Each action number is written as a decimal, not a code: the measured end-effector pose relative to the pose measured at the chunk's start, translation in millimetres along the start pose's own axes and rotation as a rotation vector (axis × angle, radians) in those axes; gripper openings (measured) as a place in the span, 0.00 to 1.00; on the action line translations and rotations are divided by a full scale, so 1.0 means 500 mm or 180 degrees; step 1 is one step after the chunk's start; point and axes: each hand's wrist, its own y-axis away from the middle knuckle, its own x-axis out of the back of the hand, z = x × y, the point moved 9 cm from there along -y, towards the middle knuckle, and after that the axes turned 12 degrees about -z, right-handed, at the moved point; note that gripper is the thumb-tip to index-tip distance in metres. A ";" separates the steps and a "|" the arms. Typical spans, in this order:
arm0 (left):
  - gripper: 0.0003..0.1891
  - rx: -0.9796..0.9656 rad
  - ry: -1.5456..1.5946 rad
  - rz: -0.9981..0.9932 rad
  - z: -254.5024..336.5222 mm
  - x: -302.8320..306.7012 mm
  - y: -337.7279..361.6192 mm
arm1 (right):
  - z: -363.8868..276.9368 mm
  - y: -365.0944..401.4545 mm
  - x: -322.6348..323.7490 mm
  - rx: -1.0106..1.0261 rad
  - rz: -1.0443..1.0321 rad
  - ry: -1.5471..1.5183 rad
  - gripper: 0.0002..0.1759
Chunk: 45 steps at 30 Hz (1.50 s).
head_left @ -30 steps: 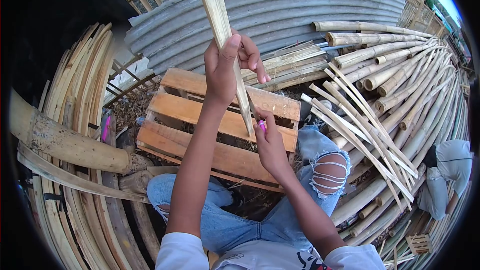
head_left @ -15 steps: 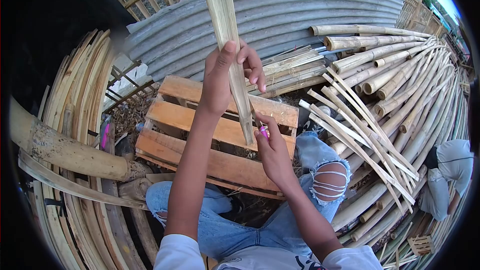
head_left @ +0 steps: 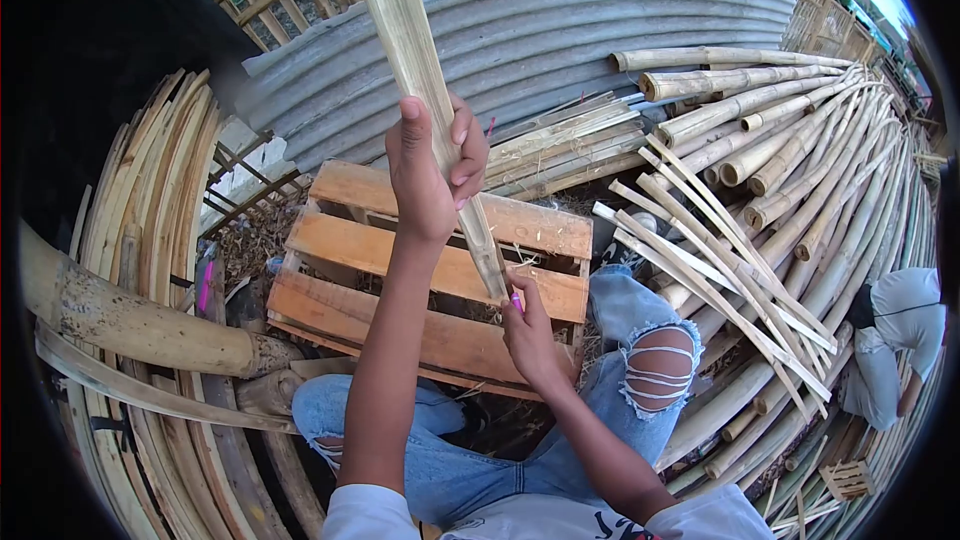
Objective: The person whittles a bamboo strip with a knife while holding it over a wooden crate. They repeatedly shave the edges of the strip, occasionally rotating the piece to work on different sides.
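Note:
A long split bamboo strip (head_left: 405,40) slants down from the top of the view to its lower end above an orange wooden slatted crate (head_left: 380,248). My left hand (head_left: 432,168) is wrapped round the strip at mid-length, thumb pointing up. Beside the strip's lower end, my right hand (head_left: 528,330) is closed on a knife with a pink handle (head_left: 516,302). Its blade is mostly hidden against the strip. Small pale shavings (head_left: 525,258) show near that end.
Bamboo poles (head_left: 790,175) and pale strips (head_left: 715,275) lie at the right, where a bent-over person (head_left: 895,340) is visible. Split strips (head_left: 150,190) and a thick bamboo pole (head_left: 150,315) lie at the left. Corrugated sheet (head_left: 560,20) stands behind the crate.
My right hand and the knife have moved down to the strip's lower end. My left hand and the strip have shifted left and slightly down, and more shavings show.

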 end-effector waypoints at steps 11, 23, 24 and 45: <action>0.33 0.0151 0.0144 -0.0422 -0.006 -0.065 0.015 | -0.051 0.024 -0.012 -0.0216 -0.0053 -0.1354 0.22; 0.33 0.0233 0.0203 -0.0319 -0.015 -0.071 0.014 | -0.166 0.035 -0.015 0.0024 -0.0339 -0.2312 0.23; 0.33 0.0203 0.0161 -0.0355 -0.013 -0.072 0.013 | -0.160 0.032 -0.020 0.0008 -0.0253 -0.2368 0.23; 0.29 0.0039 0.0199 -0.0081 0.005 -0.039 0.015 | -0.046 0.023 -0.048 0.0080 -0.0039 -0.1576 0.25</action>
